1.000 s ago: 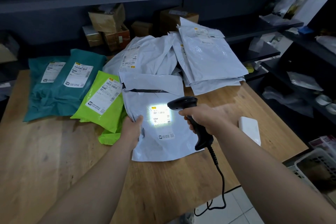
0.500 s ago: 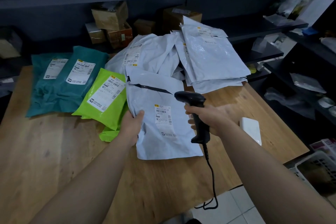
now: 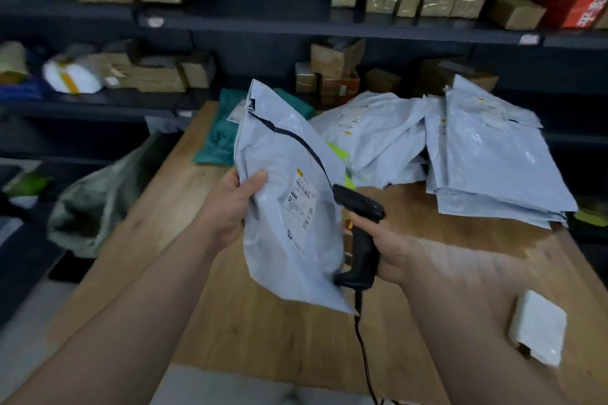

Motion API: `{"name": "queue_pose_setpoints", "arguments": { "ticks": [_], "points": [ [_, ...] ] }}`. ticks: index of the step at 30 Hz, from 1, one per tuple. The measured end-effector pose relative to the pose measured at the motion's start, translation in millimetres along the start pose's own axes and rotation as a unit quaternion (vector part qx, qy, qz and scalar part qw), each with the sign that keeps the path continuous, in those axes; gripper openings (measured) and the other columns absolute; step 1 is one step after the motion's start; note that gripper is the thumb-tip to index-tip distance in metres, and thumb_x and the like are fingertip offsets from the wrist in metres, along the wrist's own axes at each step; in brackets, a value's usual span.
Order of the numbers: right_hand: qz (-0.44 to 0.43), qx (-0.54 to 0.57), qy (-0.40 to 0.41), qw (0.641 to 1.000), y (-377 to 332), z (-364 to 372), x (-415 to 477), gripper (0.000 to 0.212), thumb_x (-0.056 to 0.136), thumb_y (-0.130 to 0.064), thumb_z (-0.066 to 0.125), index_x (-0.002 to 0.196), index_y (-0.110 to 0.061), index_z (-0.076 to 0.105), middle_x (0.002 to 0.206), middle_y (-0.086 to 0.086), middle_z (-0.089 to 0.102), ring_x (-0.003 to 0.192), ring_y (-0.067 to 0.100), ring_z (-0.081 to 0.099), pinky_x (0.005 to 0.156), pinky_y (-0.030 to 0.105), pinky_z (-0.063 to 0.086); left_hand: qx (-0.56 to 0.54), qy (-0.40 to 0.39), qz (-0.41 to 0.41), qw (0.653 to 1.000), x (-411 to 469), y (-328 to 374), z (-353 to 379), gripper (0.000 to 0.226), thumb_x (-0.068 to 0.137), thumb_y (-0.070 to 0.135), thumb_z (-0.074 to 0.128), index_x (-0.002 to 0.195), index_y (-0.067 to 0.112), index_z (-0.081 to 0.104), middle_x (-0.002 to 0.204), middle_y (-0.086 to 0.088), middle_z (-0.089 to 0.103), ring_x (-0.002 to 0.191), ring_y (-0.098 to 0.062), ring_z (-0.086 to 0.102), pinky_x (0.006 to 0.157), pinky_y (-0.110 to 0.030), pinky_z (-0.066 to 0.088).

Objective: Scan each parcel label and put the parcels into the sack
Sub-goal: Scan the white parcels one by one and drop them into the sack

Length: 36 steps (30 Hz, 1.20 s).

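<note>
Gripping the left edge of a pale grey poly mailer [image 3: 289, 207] with the left hand [image 3: 227, 207], thumb on the front, fingers [image 3: 230, 179] clamped behind, holding it lifted off the tabletop [image 3: 263, 332] and tilted, its white label [image 3: 304, 200] facing up. Wrapping the right hand [image 3: 391, 246] tight around the handle of a black barcode scanner [image 3: 358, 233], just right of the mailer, with its head touching or overlapping the mailer's right edge and its cable [image 3: 363, 348] hanging below. Lying behind and right of the mailer: a heap of grey mailers [image 3: 460, 154], with teal parcels [image 3: 223, 138] and a sliver of lime-green parcel [image 3: 339, 153] showing behind it. Resting well to the mailer's lower right: a small white box [image 3: 539, 325]. Sagging open left of the mailer, off the tabletop's left edge: a grey-green sack [image 3: 98, 194], blurred.
</note>
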State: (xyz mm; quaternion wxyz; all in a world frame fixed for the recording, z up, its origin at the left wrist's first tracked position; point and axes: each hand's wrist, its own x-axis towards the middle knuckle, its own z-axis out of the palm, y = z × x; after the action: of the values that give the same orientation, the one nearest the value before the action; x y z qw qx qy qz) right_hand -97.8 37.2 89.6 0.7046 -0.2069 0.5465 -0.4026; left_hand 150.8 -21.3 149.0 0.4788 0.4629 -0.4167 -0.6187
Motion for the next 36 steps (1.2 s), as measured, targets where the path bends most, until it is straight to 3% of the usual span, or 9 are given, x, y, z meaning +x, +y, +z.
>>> {"name": "queue_pose_setpoints", "arguments": {
  "ticks": [4, 6, 15, 19, 23, 25, 29, 33, 36],
  "points": [
    [-0.022, -0.04, -0.029, 0.999, 14.2, 67.3, 10.0, 0.022, 0.076, -0.031, 0.075, 0.086, -0.011, 0.072, 0.083, 0.007, 0.073, 0.07, 0.019, 0.07, 0.064, 0.029, 0.055, 0.108, 0.088, 0.039, 0.989, -37.9, 17.6, -76.8, 0.017, 0.094, 0.025, 0.061, 0.111, 0.023, 0.064, 0.107, 0.001, 0.073, 0.097, -0.019, 0.07, 0.083, -0.035, 0.055],
    [-0.046, -0.065, -0.037, 0.996, 21.9, 108.1, 15.4, 0.019, 0.08, -0.024, 0.075, 0.09, -0.007, 0.073, 0.092, 0.011, 0.075, 0.077, 0.022, 0.073, 0.067, 0.032, 0.056, 0.168, 0.147, 0.055, 0.973, -56.9, 23.2, -122.2, 0.019, 0.093, 0.027, 0.062, 0.11, 0.019, 0.062, 0.096, 0.006, 0.074, 0.087, -0.014, 0.071, 0.069, -0.026, 0.057],
    [-0.079, -0.201, -0.096, 0.972, 70.2, 349.1, 50.2, 0.024, 0.078, -0.03, 0.081, 0.094, -0.014, 0.074, 0.087, 0.004, 0.078, 0.084, 0.025, 0.073, 0.08, 0.039, 0.058, 0.273, 0.348, 0.004, 0.897, -112.6, 44.9, -355.4, 0.034, 0.091, 0.036, 0.062, 0.113, 0.015, 0.048, 0.106, 0.0, 0.059, 0.089, -0.017, 0.058, 0.069, -0.03, 0.042],
    [-0.07, -0.216, -0.106, 0.968, 102.9, 464.7, 67.6, 0.021, 0.078, -0.032, 0.082, 0.089, -0.018, 0.07, 0.079, -0.002, 0.076, 0.078, 0.018, 0.071, 0.064, 0.029, 0.054, 0.319, 0.354, -0.005, 0.879, -125.7, 64.3, -465.0, 0.022, 0.09, 0.036, 0.063, 0.099, 0.021, 0.049, 0.088, 0.01, 0.055, 0.077, -0.004, 0.052, 0.059, -0.02, 0.035],
    [-0.073, -0.247, -0.106, 0.96, 128.5, 555.6, 88.7, 0.037, 0.078, -0.031, 0.081, 0.106, -0.009, 0.069, 0.102, 0.006, 0.073, 0.093, 0.024, 0.069, 0.084, 0.037, 0.056, 0.32, 0.331, -0.025, 0.887, -121.8, 84.2, -551.4, 0.017, 0.09, 0.034, 0.064, 0.094, 0.022, 0.053, 0.086, 0.008, 0.058, 0.075, -0.006, 0.056, 0.058, -0.021, 0.037],
    [-0.068, -0.244, -0.106, 0.962, 138.5, 587.4, 102.6, 0.027, 0.081, -0.027, 0.079, 0.101, -0.01, 0.07, 0.102, 0.007, 0.073, 0.091, 0.021, 0.069, 0.084, 0.035, 0.056, 0.327, 0.315, -0.033, 0.89, -111.7, 91.8, -583.7, 0.014, 0.09, 0.033, 0.064, 0.091, 0.023, 0.054, 0.083, 0.008, 0.058, 0.072, -0.006, 0.055, 0.056, -0.02, 0.036],
    [-0.045, -0.248, -0.073, 0.965, 148.4, 628.9, 144.6, 0.027, 0.083, -0.024, 0.077, 0.103, -0.007, 0.069, 0.106, 0.01, 0.071, 0.1, 0.027, 0.066, 0.094, 0.041, 0.052, 0.342, 0.267, -0.055, 0.899, -70.2, 96.1, -634.8, 0.011, 0.092, 0.028, 0.062, 0.098, 0.019, 0.059, 0.087, 0.005, 0.063, 0.076, -0.009, 0.059, 0.057, -0.021, 0.039],
    [-0.033, -0.245, -0.039, 0.968, 140.3, 651.1, 204.3, 0.021, 0.084, -0.027, 0.077, 0.093, -0.011, 0.068, 0.098, 0.006, 0.07, 0.088, 0.022, 0.066, 0.076, 0.032, 0.052, 0.393, 0.218, -0.074, 0.89, 1.1, 90.6, -673.8, 0.012, 0.094, 0.024, 0.059, 0.084, 0.019, 0.054, 0.073, 0.009, 0.055, 0.068, -0.007, 0.051, 0.057, -0.021, 0.036],
    [-0.018, -0.238, -0.003, 0.971, 129.7, 657.9, 253.6, 0.021, 0.084, -0.03, 0.076, 0.085, -0.014, 0.063, 0.093, 0.006, 0.068, 0.085, 0.023, 0.064, 0.075, 0.034, 0.052, 0.404, 0.18, -0.088, 0.893, 64.8, 81.7, -693.5, 0.006, 0.095, 0.021, 0.058, 0.094, 0.016, 0.062, 0.082, 0.006, 0.061, 0.076, -0.01, 0.056, 0.063, -0.023, 0.039]
  ]
}}
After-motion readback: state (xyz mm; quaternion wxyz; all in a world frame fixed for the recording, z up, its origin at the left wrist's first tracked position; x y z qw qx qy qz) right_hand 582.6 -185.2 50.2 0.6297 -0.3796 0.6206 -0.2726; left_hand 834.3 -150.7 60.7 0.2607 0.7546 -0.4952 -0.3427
